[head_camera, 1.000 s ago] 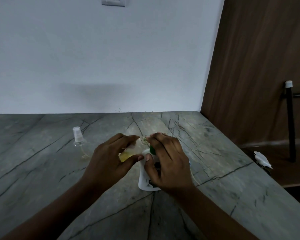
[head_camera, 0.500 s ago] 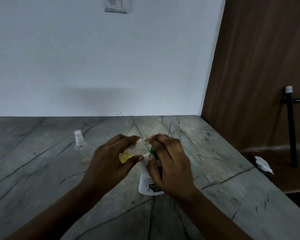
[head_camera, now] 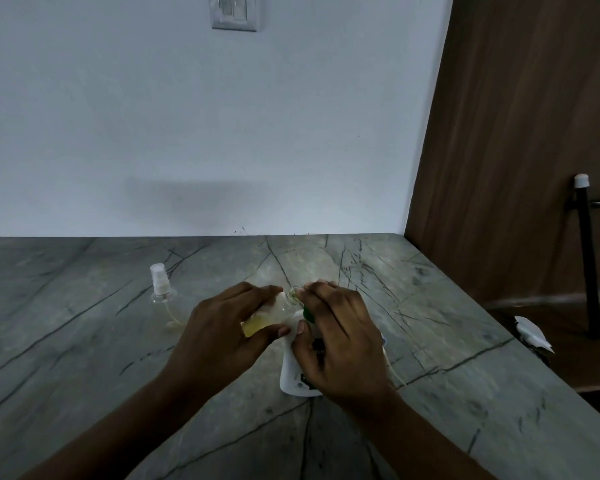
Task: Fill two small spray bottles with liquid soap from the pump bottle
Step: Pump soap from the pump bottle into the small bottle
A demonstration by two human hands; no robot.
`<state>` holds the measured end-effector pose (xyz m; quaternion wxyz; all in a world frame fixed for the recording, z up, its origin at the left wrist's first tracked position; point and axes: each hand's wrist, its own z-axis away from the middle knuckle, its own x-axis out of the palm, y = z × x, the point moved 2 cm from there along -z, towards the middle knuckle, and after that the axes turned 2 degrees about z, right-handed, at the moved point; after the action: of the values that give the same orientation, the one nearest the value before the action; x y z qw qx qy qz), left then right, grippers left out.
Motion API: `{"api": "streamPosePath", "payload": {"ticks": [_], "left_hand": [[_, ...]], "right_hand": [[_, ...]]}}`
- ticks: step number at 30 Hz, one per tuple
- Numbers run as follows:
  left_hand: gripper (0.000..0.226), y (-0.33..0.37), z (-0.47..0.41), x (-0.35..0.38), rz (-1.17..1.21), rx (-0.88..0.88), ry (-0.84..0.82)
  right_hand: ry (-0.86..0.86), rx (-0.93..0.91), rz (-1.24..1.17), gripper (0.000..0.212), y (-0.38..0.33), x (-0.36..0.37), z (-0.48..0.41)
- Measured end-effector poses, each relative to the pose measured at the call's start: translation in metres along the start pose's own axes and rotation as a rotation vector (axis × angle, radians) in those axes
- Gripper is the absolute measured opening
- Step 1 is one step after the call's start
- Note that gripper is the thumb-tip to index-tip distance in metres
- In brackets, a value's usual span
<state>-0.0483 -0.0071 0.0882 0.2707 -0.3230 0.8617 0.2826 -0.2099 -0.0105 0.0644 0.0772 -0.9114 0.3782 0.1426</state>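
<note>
Mostly clear spray bottle, veined stone counter

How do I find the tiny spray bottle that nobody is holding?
Find the grey stone counter with dark cracks, below the white wall. Left of the person's left hand stands a small clear spray bottle with a white sprayer top. Unlike the clear bottle with yellow liquid in that hand and the white pump bottle gripped by the right hand, nobody touches it.

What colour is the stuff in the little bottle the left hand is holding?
Yellow. The head view shows it in the small bottle the left hand holds.
</note>
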Motion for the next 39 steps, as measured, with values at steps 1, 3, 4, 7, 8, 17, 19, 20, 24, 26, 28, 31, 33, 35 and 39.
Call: {"api": "streamPosePath", "payload": {"ticks": [1, 3, 4, 7, 8, 17, 19, 20, 24, 26, 28, 31, 33, 35, 39], "left_hand": [[0.052, 0.0, 0.0, 0.0, 0.008, -0.001, 0.006], [0.052, 0.0, 0.0, 0.001, 0.027, -0.006, 0.012], [0.052, 0.0, 0.0, 0.001, 0.031, -0.008, 0.012], [0.053, 0.0, -0.001, 0.001, 0.032, -0.01, 0.019], [0.053, 0.0, -0.002, 0.0, 0.031, -0.01, 0.023], [0.054, 0.007, -0.003, -0.003, 0.02, 0.002, 0.044], [0.055, 0.007, -0.003, -0.003, 0.027, -0.006, 0.046], [0.055, 0.007, -0.003, -0.003, 0.03, -0.009, 0.045], [0.054, 0.008, -0.003, -0.003, 0.024, -0.004, 0.042], [0.054, 0.007, -0.002, -0.003, 0.022, -0.001, 0.039], [0.054, 0.007, -0.002, -0.003, 0.019, -0.002, 0.031], [0.054, 0.006, -0.002, -0.003, 0.016, -0.005, 0.033], [0.053, 0.003, -0.001, -0.002, 0.025, -0.012, 0.029], [0.053, 0.001, 0.0, 0.0, 0.038, -0.017, 0.018], [0.053, 0.0, 0.0, 0.001, 0.052, -0.027, 0.009]], "right_hand": [[-0.004, 0.004, 0.0, 0.03, 0.0, 0.0, 0.0], [-0.01, 0.009, -0.005, 0.031, 0.0, 0.0, 0.001], [-0.011, 0.01, -0.008, 0.031, 0.001, 0.0, 0.0], [-0.014, 0.01, 0.003, 0.032, 0.002, 0.0, -0.002], [-0.015, 0.012, 0.003, 0.032, 0.002, 0.0, -0.003], [-0.009, 0.006, -0.019, 0.033, 0.005, -0.003, -0.008], [-0.009, 0.005, -0.02, 0.033, 0.005, -0.003, -0.008], [-0.009, 0.001, -0.018, 0.032, 0.005, -0.004, -0.009], [-0.006, -0.005, -0.007, 0.032, 0.005, -0.005, -0.01], [-0.004, -0.001, -0.004, 0.031, 0.003, -0.005, -0.01], [-0.002, -0.005, -0.004, 0.03, 0.003, -0.004, -0.009], [0.013, -0.008, -0.01, 0.027, 0.003, -0.003, -0.008], [0.014, -0.008, -0.013, 0.033, 0.003, -0.001, -0.007], [0.012, -0.017, -0.01, 0.035, 0.003, 0.0, -0.004], [0.018, -0.016, 0.017, 0.029, 0.004, 0.001, 0.0]]}}
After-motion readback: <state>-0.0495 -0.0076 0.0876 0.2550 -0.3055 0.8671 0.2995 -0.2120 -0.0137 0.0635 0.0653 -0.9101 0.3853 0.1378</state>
